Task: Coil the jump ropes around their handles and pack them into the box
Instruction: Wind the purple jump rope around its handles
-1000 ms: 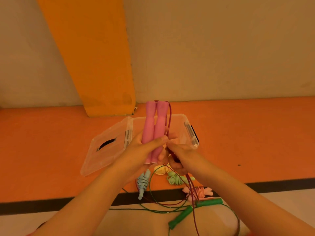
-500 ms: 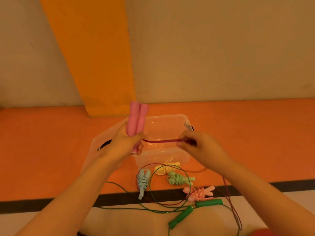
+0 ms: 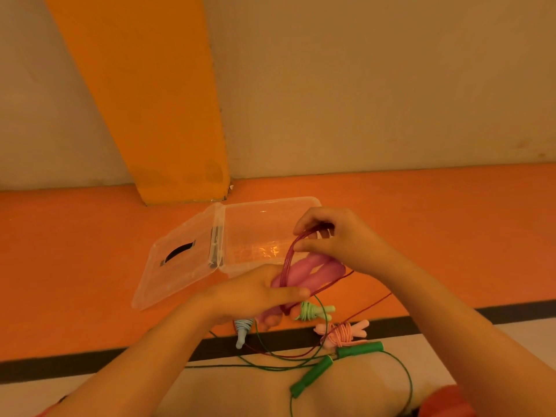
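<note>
Closest in, the green rope (image 3: 313,377) is lying loose on the floor (image 3: 90,266), thin cord sprawled everywhere, not coiled at all. Just past it are three little wound-up ones: a blue bundle (image 3: 242,329), a light green bundle (image 3: 313,311) and a peach bundle (image 3: 343,331). All three sit outside the box.

Then the hands. The left hand (image 3: 252,293) is wrapped around the pink handles (image 3: 310,270), holding the pair side by side, with the free ends poking up and to the right. The right hand (image 3: 343,239) has the dark red cord (image 3: 287,260) pinched between thumb and fingers just above those ends. A few loops run from that pinch down around the handles, right by the left thumb, and the loose tail trails off to the floor.

My guess on handling: the whole thing is light, and the handles look soft and grippy, so squeezing them mid-length is fine. The cord looks thin and springy, the kind that unwinds the second you slack off, so I'd hold it close to the wrap and stay tight.

Beyond the hands, the clear box (image 3: 270,203) sits open and looks empty, its lid (image 3: 180,266) flopped to the left.
</note>
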Action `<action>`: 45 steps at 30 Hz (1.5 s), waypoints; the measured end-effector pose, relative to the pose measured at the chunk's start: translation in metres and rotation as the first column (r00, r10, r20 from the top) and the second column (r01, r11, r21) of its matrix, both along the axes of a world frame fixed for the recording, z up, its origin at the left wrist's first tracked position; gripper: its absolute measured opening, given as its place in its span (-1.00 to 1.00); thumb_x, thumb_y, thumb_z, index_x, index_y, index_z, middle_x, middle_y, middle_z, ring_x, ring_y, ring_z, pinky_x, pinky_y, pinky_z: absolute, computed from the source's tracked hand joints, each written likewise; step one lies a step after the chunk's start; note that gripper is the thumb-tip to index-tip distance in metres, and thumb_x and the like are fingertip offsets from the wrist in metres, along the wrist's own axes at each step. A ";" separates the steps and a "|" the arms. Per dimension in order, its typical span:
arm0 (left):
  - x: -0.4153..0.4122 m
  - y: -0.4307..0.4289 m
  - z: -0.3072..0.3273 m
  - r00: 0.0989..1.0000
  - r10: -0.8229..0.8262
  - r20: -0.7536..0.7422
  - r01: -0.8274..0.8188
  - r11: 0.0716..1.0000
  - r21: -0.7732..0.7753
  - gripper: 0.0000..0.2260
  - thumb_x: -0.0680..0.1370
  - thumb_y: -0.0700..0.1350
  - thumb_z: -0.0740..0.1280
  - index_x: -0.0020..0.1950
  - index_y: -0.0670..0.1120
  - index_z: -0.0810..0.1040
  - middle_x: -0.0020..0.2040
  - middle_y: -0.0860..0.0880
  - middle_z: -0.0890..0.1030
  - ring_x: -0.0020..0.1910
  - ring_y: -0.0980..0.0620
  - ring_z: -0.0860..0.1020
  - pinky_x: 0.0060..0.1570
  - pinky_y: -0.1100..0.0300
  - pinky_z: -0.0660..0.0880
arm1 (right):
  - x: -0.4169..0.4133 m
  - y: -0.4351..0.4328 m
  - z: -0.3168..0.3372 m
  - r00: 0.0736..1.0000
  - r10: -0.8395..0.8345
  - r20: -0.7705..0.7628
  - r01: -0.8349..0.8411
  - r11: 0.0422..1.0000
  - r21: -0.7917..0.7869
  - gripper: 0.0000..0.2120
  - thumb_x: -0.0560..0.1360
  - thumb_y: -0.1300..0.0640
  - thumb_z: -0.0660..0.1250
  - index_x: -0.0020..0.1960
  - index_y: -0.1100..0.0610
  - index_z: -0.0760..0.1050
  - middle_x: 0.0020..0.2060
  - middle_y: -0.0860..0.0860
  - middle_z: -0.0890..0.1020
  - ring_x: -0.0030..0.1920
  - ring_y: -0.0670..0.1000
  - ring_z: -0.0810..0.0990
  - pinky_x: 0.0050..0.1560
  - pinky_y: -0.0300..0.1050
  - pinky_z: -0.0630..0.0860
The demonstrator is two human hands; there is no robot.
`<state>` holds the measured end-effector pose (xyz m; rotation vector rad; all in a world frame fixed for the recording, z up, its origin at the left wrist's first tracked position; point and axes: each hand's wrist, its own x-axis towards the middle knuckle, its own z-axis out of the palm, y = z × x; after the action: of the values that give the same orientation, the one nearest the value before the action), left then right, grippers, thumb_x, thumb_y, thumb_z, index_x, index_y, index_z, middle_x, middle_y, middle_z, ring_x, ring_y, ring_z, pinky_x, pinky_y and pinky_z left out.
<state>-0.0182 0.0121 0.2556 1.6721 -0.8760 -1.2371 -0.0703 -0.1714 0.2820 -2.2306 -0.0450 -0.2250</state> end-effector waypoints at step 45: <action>-0.006 -0.009 -0.017 0.859 0.257 0.442 -0.259 0.964 -0.058 -0.38 0.27 0.30 0.47 0.12 -0.10 0.52 -0.07 -0.16 0.65 -0.12 -0.07 0.62 0.02 -0.03 0.54 | -0.021 0.021 0.004 0.973 0.161 0.162 -0.101 0.940 -0.326 -0.69 0.50 -0.04 0.26 -0.13 0.19 0.60 -0.25 -0.02 0.52 -0.15 -0.15 0.38 -0.14 -0.27 0.33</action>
<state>-0.0247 0.0036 0.2389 2.0429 -0.8759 -0.6776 -0.0911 -0.1509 0.2860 -2.5067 -0.3549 -0.3755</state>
